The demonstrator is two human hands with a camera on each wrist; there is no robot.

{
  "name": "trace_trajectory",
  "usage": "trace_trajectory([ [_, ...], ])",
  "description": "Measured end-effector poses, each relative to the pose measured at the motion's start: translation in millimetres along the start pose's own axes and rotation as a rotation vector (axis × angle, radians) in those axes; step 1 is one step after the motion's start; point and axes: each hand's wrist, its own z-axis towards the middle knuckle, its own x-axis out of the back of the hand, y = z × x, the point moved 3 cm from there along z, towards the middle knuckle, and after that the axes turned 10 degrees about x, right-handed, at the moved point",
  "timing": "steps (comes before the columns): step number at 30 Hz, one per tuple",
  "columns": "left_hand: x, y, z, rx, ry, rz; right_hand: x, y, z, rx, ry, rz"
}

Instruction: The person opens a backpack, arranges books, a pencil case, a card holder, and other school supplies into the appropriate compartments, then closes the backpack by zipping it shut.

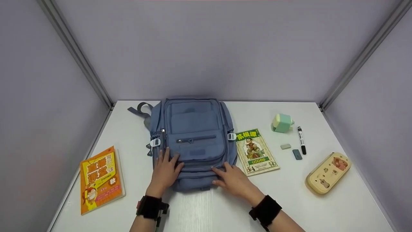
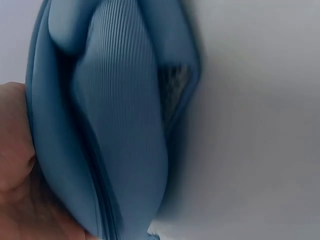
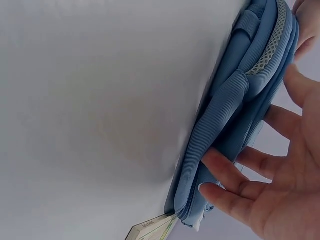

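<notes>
A blue backpack [image 1: 196,122] lies flat on the white table, front pocket facing up. My left hand [image 1: 165,174] rests on its lower left part with the fingers stretched out over the fabric. At the lower right corner my right hand [image 1: 234,179] touches the bag, its fingers spread and only slightly bent. In the right wrist view the fingertips of the right hand [image 3: 280,165] lie along the bag's side [image 3: 215,125]. Only part of the left hand [image 2: 17,160] shows in the left wrist view, against the bag's edge [image 2: 65,160].
An orange book [image 1: 100,180] lies at the left. Right of the bag is a green-and-cream book [image 1: 256,153]. Farther right are a green-and-yellow bottle-like object [image 1: 282,123], a marker [image 1: 302,140], a grey-green block [image 1: 285,146], a dark block [image 1: 297,154] and a cream case [image 1: 327,174].
</notes>
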Motion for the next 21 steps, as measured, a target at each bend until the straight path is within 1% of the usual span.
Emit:
trace_trajectory([
  [2,-2.1,3.5,-3.3,-0.010,-0.002,0.013,-0.3,-0.2,-0.5,0.004,-0.003,-0.007],
  [4,-3.9,4.9,-5.1,-0.013,-0.005,0.020,1.4,0.3,-0.8,0.005,-0.010,0.022],
  [7,-4.5,4.6,-5.2,-0.016,-0.003,0.008,9.3,2.6,0.2,-0.021,-0.029,0.113],
  [9,-4.2,3.8,-3.7,-0.018,-0.005,-0.019,16.5,4.9,2.2,-0.062,-0.026,0.168],
  [11,-3.5,3.4,-2.1,-0.019,-0.018,-0.052,23.4,7.1,5.5,-0.108,-0.001,0.165],
  [14,-3.4,2.7,-0.1,-0.012,-0.041,-0.080,28.6,9.6,12.3,-0.166,0.056,0.091],
  [16,-3.7,2.1,0.5,-0.003,-0.049,-0.088,27.3,10.6,17.9,-0.179,0.077,0.044],
  [19,-4.4,1.5,1.4,0.003,-0.046,-0.096,18.8,11.4,25.6,-0.167,0.047,0.046],
  [21,-5.3,1.1,1.5,0.005,-0.042,-0.098,11.6,12.0,29.3,-0.156,0.010,0.076],
])
